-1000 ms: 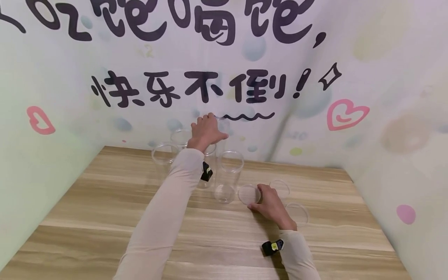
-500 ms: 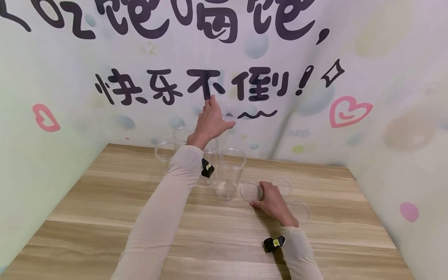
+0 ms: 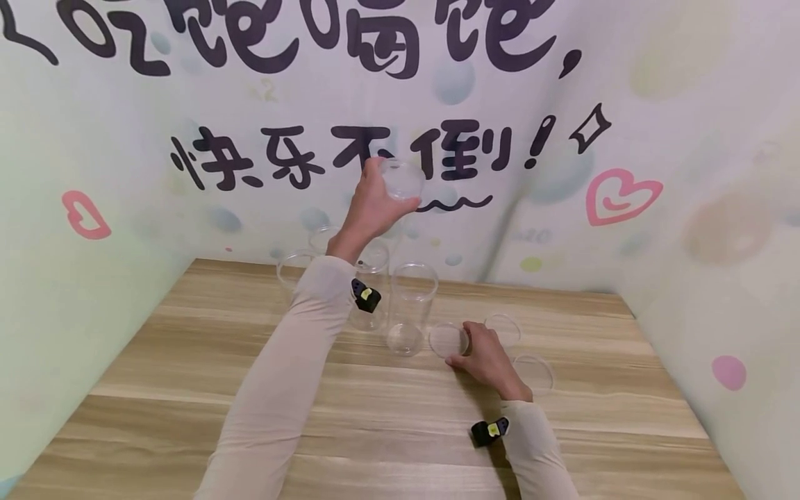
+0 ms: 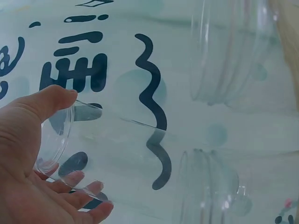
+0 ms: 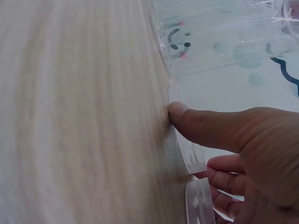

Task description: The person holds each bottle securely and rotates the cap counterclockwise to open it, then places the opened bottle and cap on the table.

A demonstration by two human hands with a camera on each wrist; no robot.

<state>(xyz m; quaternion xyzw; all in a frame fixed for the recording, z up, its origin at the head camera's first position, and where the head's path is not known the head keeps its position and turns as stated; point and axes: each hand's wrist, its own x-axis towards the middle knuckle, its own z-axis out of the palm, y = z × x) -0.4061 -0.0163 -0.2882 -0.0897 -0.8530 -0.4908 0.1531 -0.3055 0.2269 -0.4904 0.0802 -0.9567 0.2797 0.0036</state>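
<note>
My left hand (image 3: 376,207) holds a clear plastic cup (image 3: 403,182) up in front of the wall. In the left wrist view the thumb and fingers grip this cup (image 4: 121,154) around its rim. My right hand (image 3: 490,362) is low over the table, thumb and fingers at opposite edges of a clear round lid (image 3: 447,341) that lies flat. From the right wrist the lid (image 5: 189,147) shows edge-on, with the thumb (image 5: 201,123) on its near side. An upright clear cup (image 3: 414,309) stands just left of that lid.
More clear cups stand behind the left forearm, one cup (image 3: 370,302) partly covered by the wrist camera. Two other lids lie right of the right hand, a back lid (image 3: 503,330) and a front lid (image 3: 542,375). A printed wall (image 3: 531,229) rises behind the wooden table (image 3: 387,423).
My left hand has raised its cup up out from among the standing cups and tipped it, so its round end now faces the head camera. The right hand stays at its lid.
</note>
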